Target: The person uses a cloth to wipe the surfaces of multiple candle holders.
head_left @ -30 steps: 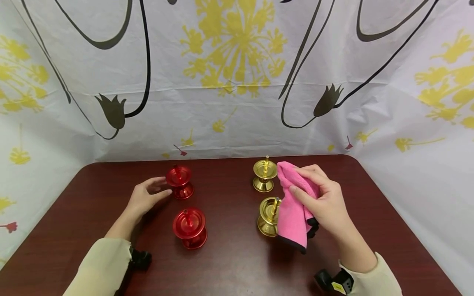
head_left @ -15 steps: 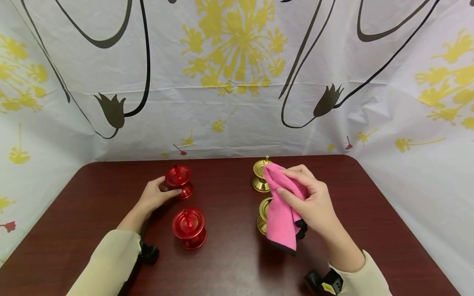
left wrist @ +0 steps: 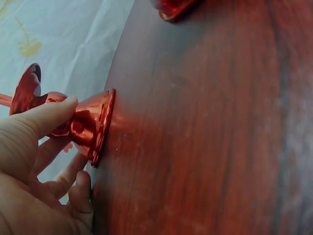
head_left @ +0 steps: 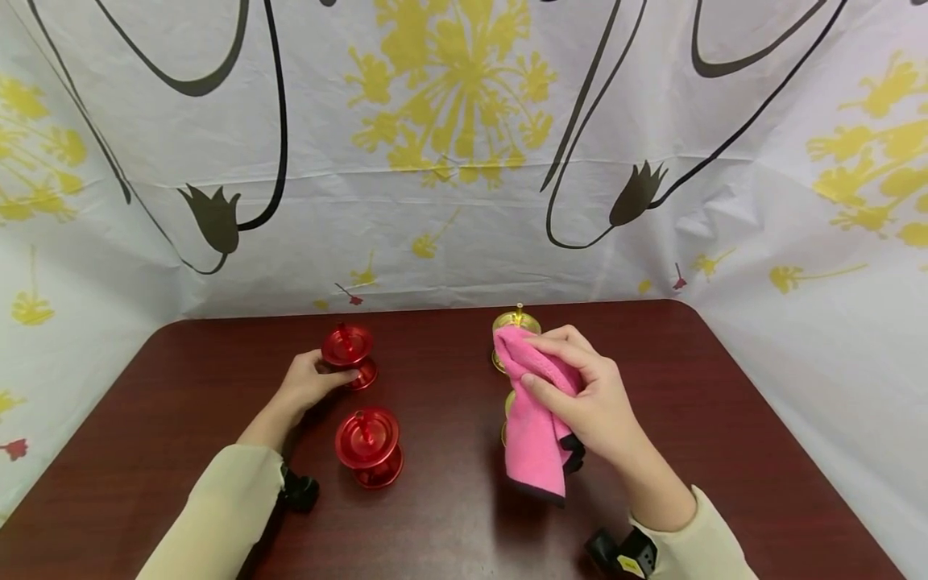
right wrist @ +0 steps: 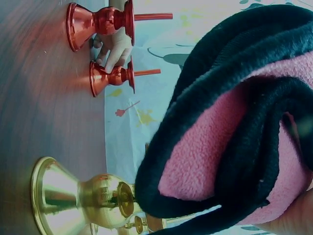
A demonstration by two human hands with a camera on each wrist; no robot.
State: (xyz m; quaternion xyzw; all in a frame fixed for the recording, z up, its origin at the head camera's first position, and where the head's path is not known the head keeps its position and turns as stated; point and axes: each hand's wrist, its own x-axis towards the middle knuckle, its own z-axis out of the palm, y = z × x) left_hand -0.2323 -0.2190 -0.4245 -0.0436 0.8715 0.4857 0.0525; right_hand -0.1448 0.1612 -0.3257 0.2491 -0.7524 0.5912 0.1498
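Observation:
My left hand (head_left: pixel 308 385) grips the stem of the far red metal candle holder (head_left: pixel 348 345), thumb across its waist in the left wrist view. This holder stands upright, its base (left wrist: pixel 104 128) right at the tabletop. Nearer stands a second red candle holder (head_left: pixel 368 443), with a thin rod rising from its dish. My right hand (head_left: pixel 590 391) pinches a pink cloth (head_left: pixel 532 435) with black edging, which hangs down folded. Behind the cloth, the far gold candle holder (head_left: pixel 516 321) is partly covered and the near gold candle holder (right wrist: pixel 61 198) is mostly hidden in the head view.
A dark red-brown table (head_left: pixel 442 387) with rounded far corners carries everything. A white sheet (head_left: pixel 312 266) with yellow and grey flower prints hangs behind the table and along both sides. A small black camera (head_left: pixel 299 491) sits at my left wrist.
My left hand has moved right and taken hold of the far red candle holder's stem. My right hand has carried the pink cloth leftward, over the gold candle holders in the head view.

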